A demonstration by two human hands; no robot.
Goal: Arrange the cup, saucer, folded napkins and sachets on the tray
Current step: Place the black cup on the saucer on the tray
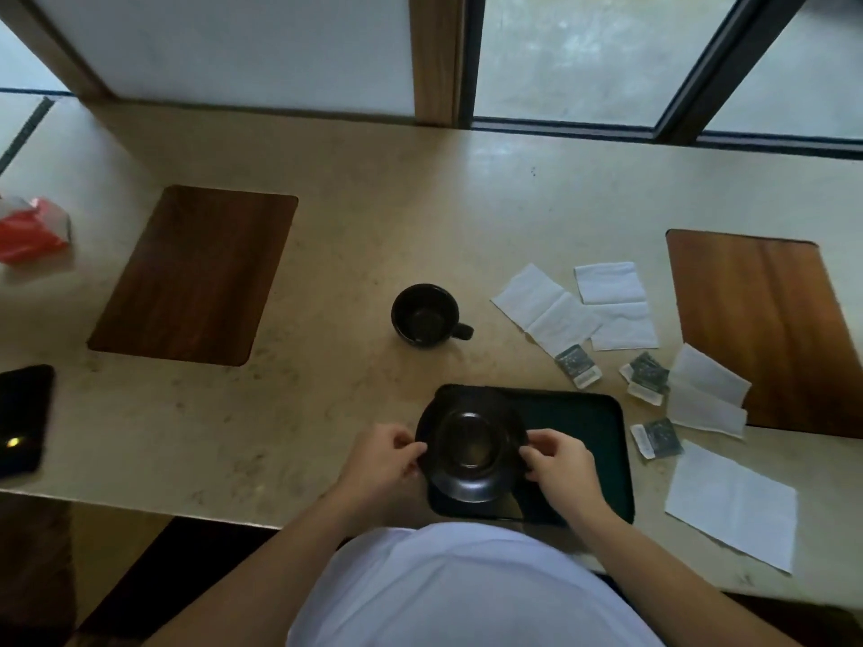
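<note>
Two hands, my left hand (pixel 390 452) and right hand (pixel 555 462), pinch the round black saucer (pixel 471 448) by its rim over the left end of the dark rectangular tray (pixel 583 413). An uneven release could leave it overhanging the tray's edge.

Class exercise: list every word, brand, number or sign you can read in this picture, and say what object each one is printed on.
No text can be read.
Three sachets: each has a pale label strip, too small and blurred to read.
Red packet: no print legible.
Phone: dark screen, only a glare spot.
Cup, saucer, tray, napkins: no markings visible.
</note>
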